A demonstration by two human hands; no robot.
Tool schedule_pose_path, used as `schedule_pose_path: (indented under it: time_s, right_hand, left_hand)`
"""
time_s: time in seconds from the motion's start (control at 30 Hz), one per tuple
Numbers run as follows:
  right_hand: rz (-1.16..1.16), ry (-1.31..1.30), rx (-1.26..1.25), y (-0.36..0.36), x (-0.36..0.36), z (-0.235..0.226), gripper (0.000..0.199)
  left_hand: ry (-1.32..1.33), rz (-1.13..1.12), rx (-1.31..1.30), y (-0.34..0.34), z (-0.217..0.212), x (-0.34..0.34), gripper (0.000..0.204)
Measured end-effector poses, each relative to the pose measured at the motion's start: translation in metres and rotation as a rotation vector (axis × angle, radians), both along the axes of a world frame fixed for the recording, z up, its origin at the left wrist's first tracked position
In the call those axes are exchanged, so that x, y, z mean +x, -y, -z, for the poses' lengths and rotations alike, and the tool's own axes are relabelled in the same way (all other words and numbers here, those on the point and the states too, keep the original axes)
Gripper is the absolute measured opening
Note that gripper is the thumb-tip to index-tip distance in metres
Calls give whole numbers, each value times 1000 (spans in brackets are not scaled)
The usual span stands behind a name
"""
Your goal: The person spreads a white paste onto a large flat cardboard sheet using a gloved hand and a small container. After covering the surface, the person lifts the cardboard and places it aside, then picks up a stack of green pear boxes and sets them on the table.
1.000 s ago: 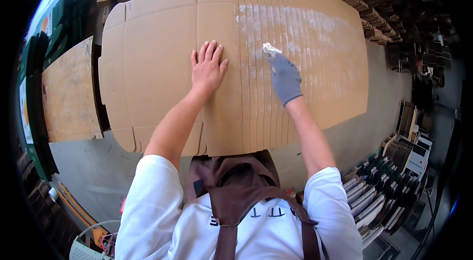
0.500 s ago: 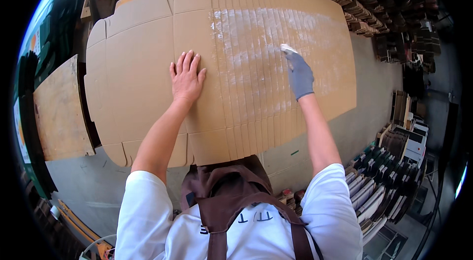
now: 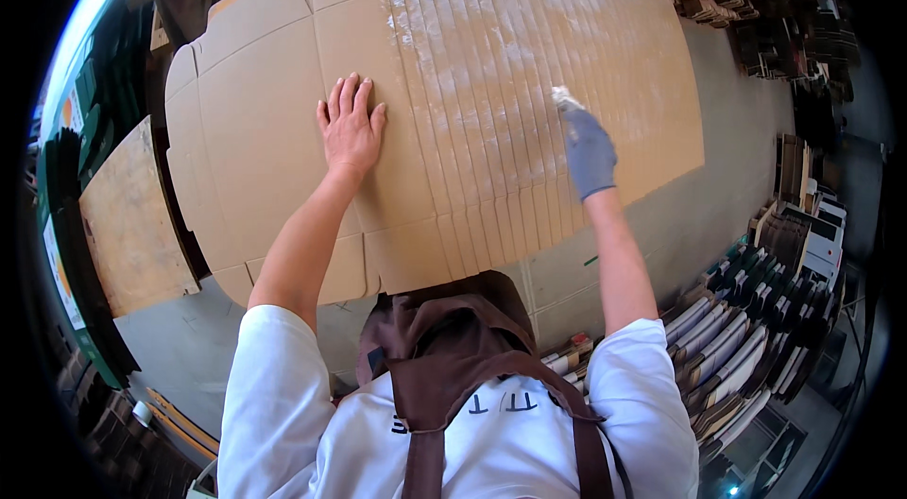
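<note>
- Since half a second before, the gloved right hand [image 3: 588, 154] had slid rightward across the fanned cardboard sheets [image 3: 491, 102]; its fingers were closed on a small white brush [image 3: 564, 98].
- Left hand [image 3: 350, 129] lay flat, fingers spread, pinning the stack on the counter.
- Even strokes along every exposed strip would have served best, with steady pressure.
- Counted: two hands, one glove, one brush, sheets too many to count.

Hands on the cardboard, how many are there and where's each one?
2. The bare left hand lies flat, palm down, on the plain left part of the fanned cardboard sheets. The gloved right hand holds a small white-tipped tool on the white-smeared part.
</note>
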State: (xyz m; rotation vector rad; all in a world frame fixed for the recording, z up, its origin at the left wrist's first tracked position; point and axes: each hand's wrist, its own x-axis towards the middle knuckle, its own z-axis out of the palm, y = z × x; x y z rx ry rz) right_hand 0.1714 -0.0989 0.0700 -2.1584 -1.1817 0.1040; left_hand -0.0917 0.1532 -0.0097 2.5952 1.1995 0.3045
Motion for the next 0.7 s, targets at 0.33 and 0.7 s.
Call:
schedule_pose_path:
  time_s: [0.33, 0.7]
  right_hand:
    - [-320, 205, -121, -20, -118, -2, 20]
    - [198, -895, 75, -51, -141, -12, 17]
  left_hand:
    - [3, 17, 29, -1, 2, -3, 48]
    - [15, 21, 15, -1, 5, -4, 50]
